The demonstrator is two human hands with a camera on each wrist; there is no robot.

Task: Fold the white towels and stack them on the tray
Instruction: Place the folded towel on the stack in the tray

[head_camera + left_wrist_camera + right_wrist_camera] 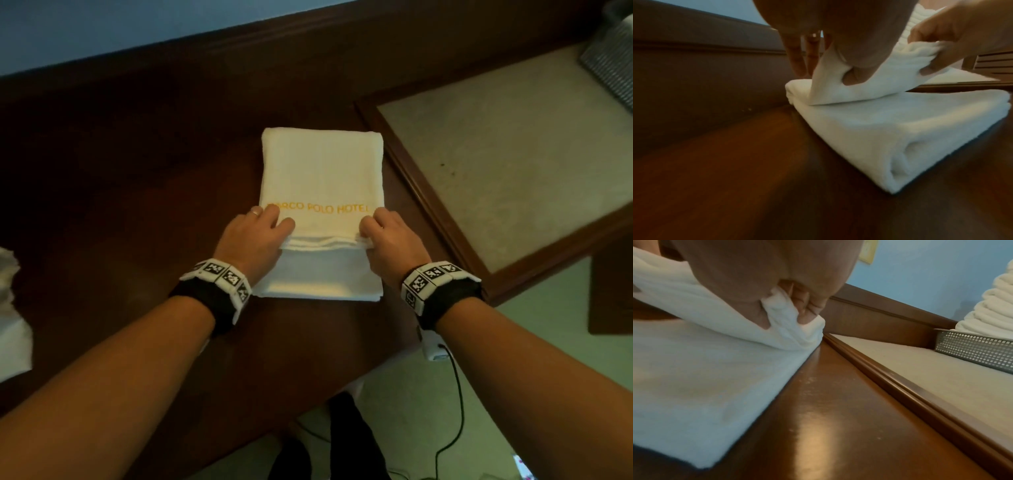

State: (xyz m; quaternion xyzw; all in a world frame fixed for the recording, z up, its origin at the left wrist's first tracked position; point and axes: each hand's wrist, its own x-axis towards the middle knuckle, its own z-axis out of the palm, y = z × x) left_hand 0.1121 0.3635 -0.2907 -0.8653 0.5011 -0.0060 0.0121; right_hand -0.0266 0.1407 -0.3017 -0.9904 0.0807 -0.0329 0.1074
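Fingers (855, 78) of left hand (255, 236) pinch the left corner of the folded-over flap; I see the thumb tip under the cloth in the left wrist view. Right hand (390, 240) does the same on the right corner, fingers (807, 305) curled round a bunched edge. Both hands hold the flap of the white towel (318, 178) slightly raised off the layer below.

Towel sits centre frame in the head view on the dark wooden surface (137, 171), folded into a narrow rectangle, yellow "MARCO POLO HOTEL" lettering (329, 208) running between the two hands. Near end of the towel lies flat below the wrists.

Perforated metal tray (974, 348) is at right in the right wrist view, on a pale inset panel (507, 164), well apart from the towel. Stack of folded white towels (995, 308) already in it.

More white cloth (10, 308) at the left edge of the head view; can't tell its state.
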